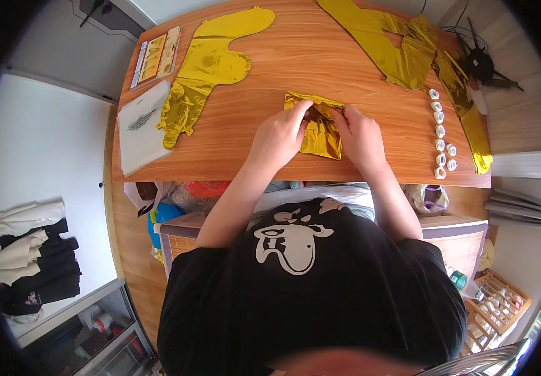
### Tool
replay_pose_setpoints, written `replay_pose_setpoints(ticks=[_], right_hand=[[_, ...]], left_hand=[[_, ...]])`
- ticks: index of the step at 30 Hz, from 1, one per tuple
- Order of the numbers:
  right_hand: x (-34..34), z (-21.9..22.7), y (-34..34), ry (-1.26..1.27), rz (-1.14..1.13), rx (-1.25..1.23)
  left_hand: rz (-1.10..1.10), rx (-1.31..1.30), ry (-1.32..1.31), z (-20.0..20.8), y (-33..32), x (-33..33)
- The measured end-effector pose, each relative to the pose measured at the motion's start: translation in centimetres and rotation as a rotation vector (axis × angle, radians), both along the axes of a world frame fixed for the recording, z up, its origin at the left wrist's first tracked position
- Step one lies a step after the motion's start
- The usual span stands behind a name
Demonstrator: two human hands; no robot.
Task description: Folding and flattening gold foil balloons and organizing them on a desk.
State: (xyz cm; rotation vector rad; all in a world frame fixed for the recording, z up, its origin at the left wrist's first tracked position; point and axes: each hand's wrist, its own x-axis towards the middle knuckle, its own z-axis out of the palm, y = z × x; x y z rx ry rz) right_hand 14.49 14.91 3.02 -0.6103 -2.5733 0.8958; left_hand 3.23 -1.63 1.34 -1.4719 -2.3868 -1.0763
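Note:
In front of me near the table's front edge lies a gold foil balloon (322, 139), flat and folded into a small packet. My left hand (278, 139) grips its left side, the index finger laid along the top edge. My right hand (363, 139) pinches its upper right corner, and some fingertips are hidden behind the foil. Creases run across the packet between the two hands. Another flat gold foil balloon (211, 59) lies unfolded at the left. More flat gold foil balloons (402, 53) are spread over the far right.
Several small white rolls (440, 131) line the table's right side. A stack of clear plastic bags (142, 135) and a printed card (156, 57) lie at the left edge. A black fan-like object (480, 62) with cables stands at the back right of the wooden table (251, 125).

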Motion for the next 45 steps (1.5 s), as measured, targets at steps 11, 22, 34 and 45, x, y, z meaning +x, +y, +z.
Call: replay_pose_setpoints(ticks=[11, 22, 34, 45], right_hand=[[-0.1, 0.0, 0.2, -0.001, -0.003, 0.003], [-0.1, 0.1, 0.3, -0.011, 0.0, -0.01], [0.0, 0.0, 0.4, -0.016, 0.024, -0.026], [0.1, 0.3, 0.3, -0.012, 0.019, 0.0]], left_hand=[[0.034, 0.098, -0.229, -1.0, 0.5, -0.7], [0.117, 0.146, -0.019, -0.3, 0.3, -0.6], [0.187, -0.034, 0.172, -0.5, 0.0, -0.8], [0.169, 0.13, -0.078, -1.6, 0.2, -1.2]])
